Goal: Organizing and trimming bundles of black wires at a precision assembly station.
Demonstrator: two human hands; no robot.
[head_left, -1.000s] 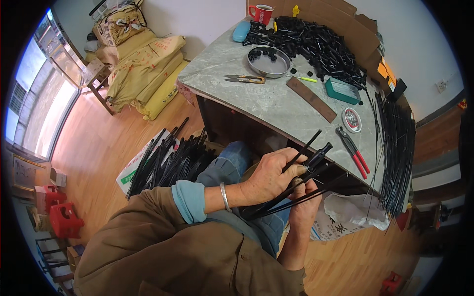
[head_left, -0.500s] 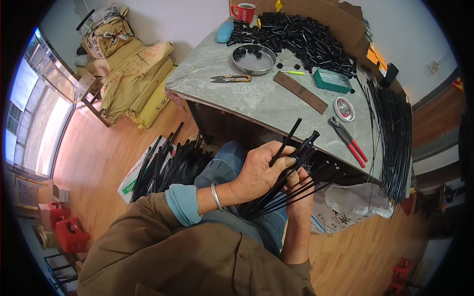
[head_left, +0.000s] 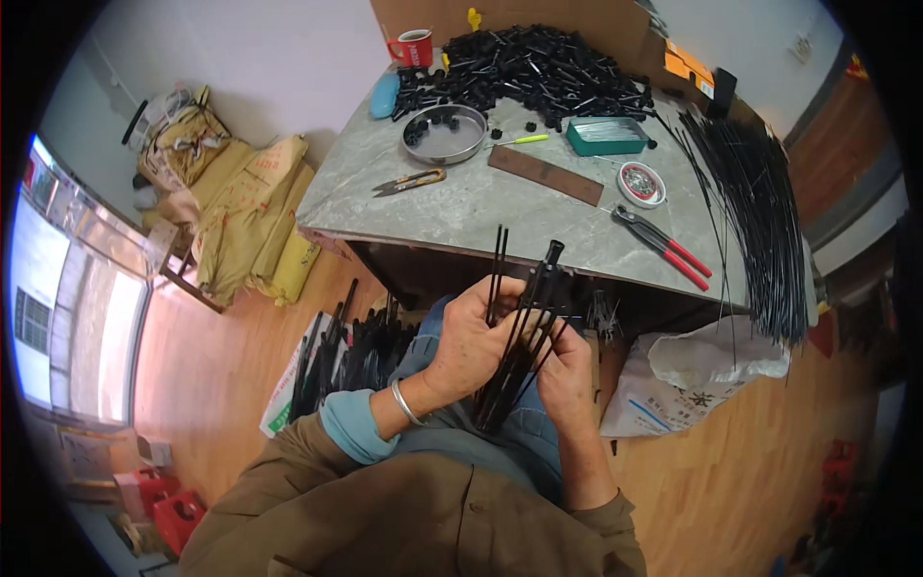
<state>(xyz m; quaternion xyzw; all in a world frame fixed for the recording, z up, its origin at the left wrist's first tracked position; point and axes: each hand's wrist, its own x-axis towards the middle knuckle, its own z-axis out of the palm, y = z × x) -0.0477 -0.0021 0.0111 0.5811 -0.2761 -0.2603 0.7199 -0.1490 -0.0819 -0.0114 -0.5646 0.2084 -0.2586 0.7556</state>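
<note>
Above my lap, my left hand [head_left: 463,348] is closed around a black tube with thin black rods [head_left: 551,258] gathered along it. The tube leans slightly right, its flared top end pointing toward the table. Two thin rods stand up beside the left fingers. My right hand [head_left: 565,377] is closed at the right side of the same bundle, its fingertips pinching thin rods that slant out there. Those fingertips are partly hidden behind the rods. The bundle's lower end hangs down over my jeans.
On the grey table [head_left: 452,207] are a heap of black parts [head_left: 538,72], a round metal dish [head_left: 444,135], snips [head_left: 411,183], a brown bar [head_left: 545,175], red-handled pincers [head_left: 661,248] and long black rods [head_left: 755,231]. More black rods [head_left: 351,351] lie left of my legs. A white sack [head_left: 663,385] stands right.
The view has shifted, so the table's things sit further left. The bundle has turned more upright. The rods that fanned out toward my right hand now lie closer to the tube.
</note>
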